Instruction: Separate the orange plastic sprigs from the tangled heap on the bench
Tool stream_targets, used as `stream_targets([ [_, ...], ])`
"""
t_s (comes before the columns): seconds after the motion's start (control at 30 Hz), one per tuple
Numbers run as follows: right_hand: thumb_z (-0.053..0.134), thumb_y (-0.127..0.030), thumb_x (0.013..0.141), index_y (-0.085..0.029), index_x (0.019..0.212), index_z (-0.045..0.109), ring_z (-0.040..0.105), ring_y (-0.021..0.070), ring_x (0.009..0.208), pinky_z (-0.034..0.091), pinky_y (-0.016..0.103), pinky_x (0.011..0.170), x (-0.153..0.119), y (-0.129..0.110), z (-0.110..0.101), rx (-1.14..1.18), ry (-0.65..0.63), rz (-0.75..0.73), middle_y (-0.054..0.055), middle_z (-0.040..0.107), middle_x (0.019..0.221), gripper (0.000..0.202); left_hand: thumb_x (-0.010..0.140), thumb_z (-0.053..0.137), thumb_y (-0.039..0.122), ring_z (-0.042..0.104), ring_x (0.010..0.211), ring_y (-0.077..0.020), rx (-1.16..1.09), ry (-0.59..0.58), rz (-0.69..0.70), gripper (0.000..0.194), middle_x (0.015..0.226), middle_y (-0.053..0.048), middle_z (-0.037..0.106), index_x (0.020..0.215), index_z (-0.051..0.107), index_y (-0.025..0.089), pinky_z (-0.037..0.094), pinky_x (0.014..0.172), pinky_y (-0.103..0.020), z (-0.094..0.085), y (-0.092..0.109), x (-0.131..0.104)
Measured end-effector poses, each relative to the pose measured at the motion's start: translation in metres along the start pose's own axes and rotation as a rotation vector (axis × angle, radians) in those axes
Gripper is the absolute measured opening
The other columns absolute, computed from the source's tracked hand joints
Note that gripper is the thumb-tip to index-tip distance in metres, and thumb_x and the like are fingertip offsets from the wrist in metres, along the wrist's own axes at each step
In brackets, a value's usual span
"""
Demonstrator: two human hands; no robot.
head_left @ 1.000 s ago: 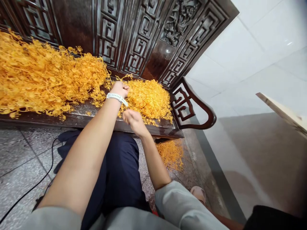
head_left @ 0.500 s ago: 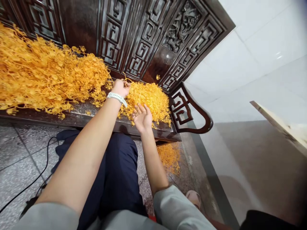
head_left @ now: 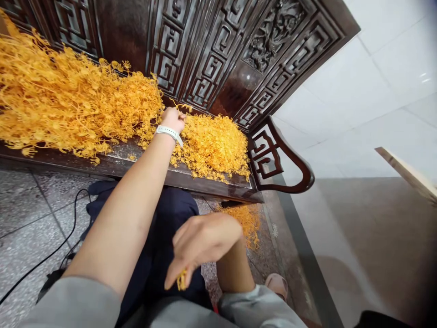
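My left hand [head_left: 174, 119], with a pale watch strap at its wrist, is closed on a thin orange stem piece [head_left: 181, 106] between the two heaps on the bench. Nearer to me, over my lap, my right hand [head_left: 201, 246] bends downward with a small orange piece [head_left: 182, 279] pinched in its fingers. A small yellow-orange heap [head_left: 218, 143] lies just right of my left hand. To the left spreads a larger orange heap [head_left: 75, 100] of stringy, flower-tipped pieces.
The dark wooden bench [head_left: 119, 166] has a carved back [head_left: 126, 27] and a curved armrest [head_left: 307, 177] at its right end. More orange pieces [head_left: 247, 223] lie below it. A black cable [head_left: 70, 228] runs over the floor at the left.
My right hand has left the smaller heap, come back over my lap and closed on an orange piece. My left hand stays between the heaps. The view has shifted slightly.
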State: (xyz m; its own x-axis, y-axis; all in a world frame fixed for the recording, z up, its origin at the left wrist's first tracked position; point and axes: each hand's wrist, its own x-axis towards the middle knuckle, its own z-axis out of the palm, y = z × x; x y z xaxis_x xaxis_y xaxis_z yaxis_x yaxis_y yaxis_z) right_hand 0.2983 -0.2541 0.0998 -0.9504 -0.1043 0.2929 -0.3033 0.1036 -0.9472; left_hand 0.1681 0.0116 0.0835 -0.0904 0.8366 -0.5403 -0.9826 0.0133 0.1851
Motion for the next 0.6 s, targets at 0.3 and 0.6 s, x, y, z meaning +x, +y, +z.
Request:
stream_targets([
  [0.3, 0.048, -0.037, 0.105, -0.016, 0.105, 0.068, 0.050, 0.0105, 0.059, 0.048, 0.022, 0.056, -0.041, 0.038, -0.046, 0.913, 1.599, -0.488, -0.001, 0.057, 0.070, 0.028, 0.090, 0.042, -0.006, 0.033, 0.040, -0.0082, 0.145, -0.056, -0.077, 0.029, 0.056, 0.007, 0.033, 0.083, 0.042, 0.022, 0.029, 0.043, -0.015, -0.001, -0.008, -0.024],
  [0.6, 0.063, -0.033, 0.089, -0.021, 0.091, 0.057, 0.043, 0.0087, 0.053, 0.033, 0.023, 0.053, -0.073, 0.020, -0.077, 0.015, 2.241, -0.170, -0.006, 0.053, 0.071, 0.013, 0.092, 0.040, -0.008, 0.043, 0.040, -0.0092, 0.460, -0.295, -0.288, 0.031, 0.056, 0.003, 0.047, 0.080, 0.053, 0.018, 0.035, 0.043, -0.017, 0.001, -0.079, -0.079],
])
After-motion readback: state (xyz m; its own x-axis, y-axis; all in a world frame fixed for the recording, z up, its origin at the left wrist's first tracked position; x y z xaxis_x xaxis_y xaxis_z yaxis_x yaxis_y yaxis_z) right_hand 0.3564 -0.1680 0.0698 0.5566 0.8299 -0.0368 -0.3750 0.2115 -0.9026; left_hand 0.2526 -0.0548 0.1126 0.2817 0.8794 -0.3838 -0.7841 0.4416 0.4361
